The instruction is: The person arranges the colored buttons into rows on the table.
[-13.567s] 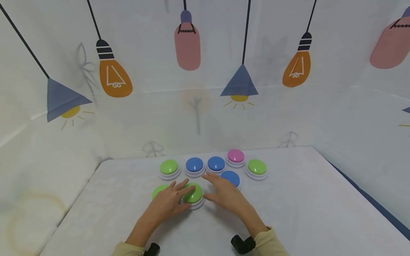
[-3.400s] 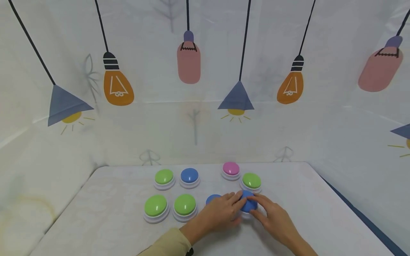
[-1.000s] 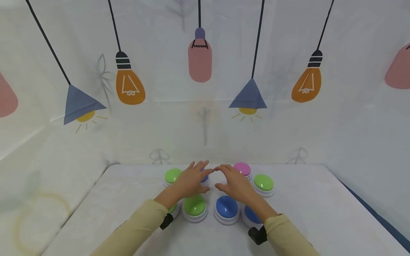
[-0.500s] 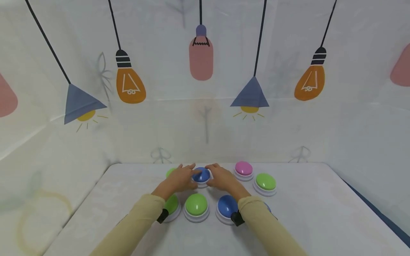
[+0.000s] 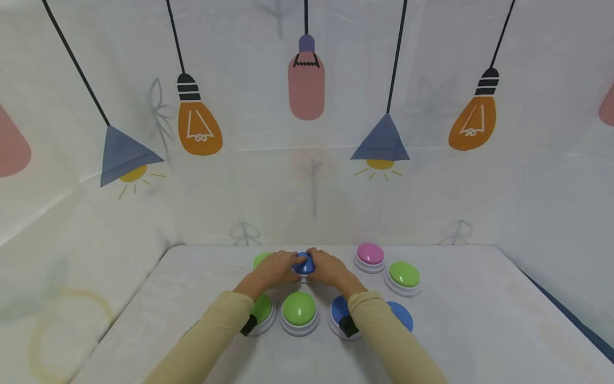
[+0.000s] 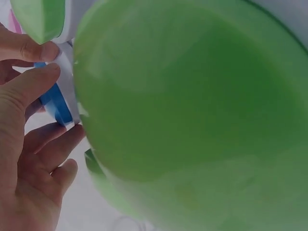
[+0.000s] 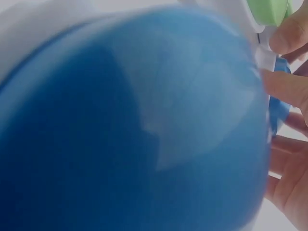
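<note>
In the head view both hands meet around a blue push button [image 5: 304,264] in the back row. My left hand [image 5: 274,269] grips its left side and my right hand [image 5: 331,269] its right side, fingers curved about the dome and white base. In the left wrist view, fingers touch the white base [image 6: 67,82] of that button. The right wrist view shows fingers at its blue edge [image 7: 279,113]. A green button [image 5: 299,308] stands just in front, between the forearms. Another green button [image 5: 261,308] and a blue one [image 5: 339,308] are partly covered by the wrists.
At the back right stand a pink button [image 5: 370,253] and a green button [image 5: 404,274]. Past the right sleeve shows another blue button [image 5: 402,314]. A green button [image 5: 261,258] peeks out behind the left hand. A lamp-patterned curtain [image 5: 268,197] encloses the white table [image 5: 479,320].
Two blue buttons have been moved into the front row, right of the green ones. During the last second both hands came down and closed around the blue button at the back.
</note>
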`<state>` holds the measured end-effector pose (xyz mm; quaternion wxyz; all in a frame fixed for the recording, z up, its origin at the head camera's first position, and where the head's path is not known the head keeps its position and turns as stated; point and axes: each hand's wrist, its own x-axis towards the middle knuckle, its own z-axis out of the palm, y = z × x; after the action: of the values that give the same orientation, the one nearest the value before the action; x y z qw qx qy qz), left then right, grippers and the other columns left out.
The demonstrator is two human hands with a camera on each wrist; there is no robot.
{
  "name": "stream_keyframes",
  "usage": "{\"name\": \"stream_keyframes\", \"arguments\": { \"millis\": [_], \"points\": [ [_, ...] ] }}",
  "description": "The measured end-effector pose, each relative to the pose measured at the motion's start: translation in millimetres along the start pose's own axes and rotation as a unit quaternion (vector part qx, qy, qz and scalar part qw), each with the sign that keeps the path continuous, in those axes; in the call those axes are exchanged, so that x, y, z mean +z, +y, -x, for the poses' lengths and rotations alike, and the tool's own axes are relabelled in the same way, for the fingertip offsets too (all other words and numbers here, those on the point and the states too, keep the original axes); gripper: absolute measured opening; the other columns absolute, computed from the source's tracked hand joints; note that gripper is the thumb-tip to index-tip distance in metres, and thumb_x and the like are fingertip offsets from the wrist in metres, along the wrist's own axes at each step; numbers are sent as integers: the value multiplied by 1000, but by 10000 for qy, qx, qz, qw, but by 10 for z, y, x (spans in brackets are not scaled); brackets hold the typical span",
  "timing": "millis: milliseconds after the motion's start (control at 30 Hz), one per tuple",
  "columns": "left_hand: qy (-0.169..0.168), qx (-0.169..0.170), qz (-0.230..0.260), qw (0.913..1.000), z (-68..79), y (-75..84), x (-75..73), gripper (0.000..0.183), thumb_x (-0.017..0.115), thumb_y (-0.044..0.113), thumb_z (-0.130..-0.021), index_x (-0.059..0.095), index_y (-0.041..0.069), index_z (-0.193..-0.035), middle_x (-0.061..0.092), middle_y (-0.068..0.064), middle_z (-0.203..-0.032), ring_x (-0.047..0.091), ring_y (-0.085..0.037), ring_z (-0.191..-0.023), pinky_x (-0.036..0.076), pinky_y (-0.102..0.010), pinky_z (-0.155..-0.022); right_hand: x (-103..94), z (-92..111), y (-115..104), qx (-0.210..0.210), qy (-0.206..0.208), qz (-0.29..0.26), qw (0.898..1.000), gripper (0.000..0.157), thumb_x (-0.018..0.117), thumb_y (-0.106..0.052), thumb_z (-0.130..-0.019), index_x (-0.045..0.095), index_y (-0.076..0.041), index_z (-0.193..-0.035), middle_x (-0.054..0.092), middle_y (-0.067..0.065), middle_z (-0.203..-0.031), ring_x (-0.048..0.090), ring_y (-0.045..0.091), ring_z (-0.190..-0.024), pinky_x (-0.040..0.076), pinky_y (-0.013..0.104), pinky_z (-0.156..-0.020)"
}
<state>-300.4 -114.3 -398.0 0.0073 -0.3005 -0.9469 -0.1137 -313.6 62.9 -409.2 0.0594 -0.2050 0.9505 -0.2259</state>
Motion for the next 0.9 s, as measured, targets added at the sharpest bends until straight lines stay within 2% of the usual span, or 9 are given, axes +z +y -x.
{"name": "stream_keyframes", "arguments": {
  "millis": [133, 367, 700, 900],
  "points": [
    [46, 40, -38, 10000, -9, 0, 13, 54, 77, 20, -85, 61, 10, -136, 67, -17, -123, 67, -33, -106, 54, -43, -92, -6, 12, -10, 4, 39, -4, 10000, 68, 79, -18, -83, 47, -3, -141, 57, 23, -131, 58, 40, -119, 46, 53, -101],
    [-65, -12, -128, 9999, -30, 37, 28, 51, 77, 21, -85, 62, 11, -133, 68, -13, -119, 67, -30, -106, 54, -42, -93, 17, 34, 18, 159, 32, -48, 9999, 71, 80, -21, -82, 46, -5, -142, 57, 22, -133, 57, 39, -119, 46, 54, -101],
    [206, 211, -268, 9992, -8, 23, 47, 49, 77, 22, -85, 63, 12, -131, 69, -12, -118, 67, -28, -102, 55, -41, -89, 28, 54, 19, 88, 186, 23, 9998, 70, 82, -25, -80, 50, -5, -139, 60, 21, -127, 61, 38, -113, 49, 55, -96],
    [315, 328, -362, 9983, 2, -6, 40, 46, 78, 22, -85, 65, 13, -128, 70, -9, -115, 69, -26, -99, 56, -39, -85, 21, 68, -2, 33, 272, 298, 9992, 68, 81, -31, -80, 53, -5, -136, 63, 19, -122, 63, 36, -107, 52, 52, -90]
  ]
}}
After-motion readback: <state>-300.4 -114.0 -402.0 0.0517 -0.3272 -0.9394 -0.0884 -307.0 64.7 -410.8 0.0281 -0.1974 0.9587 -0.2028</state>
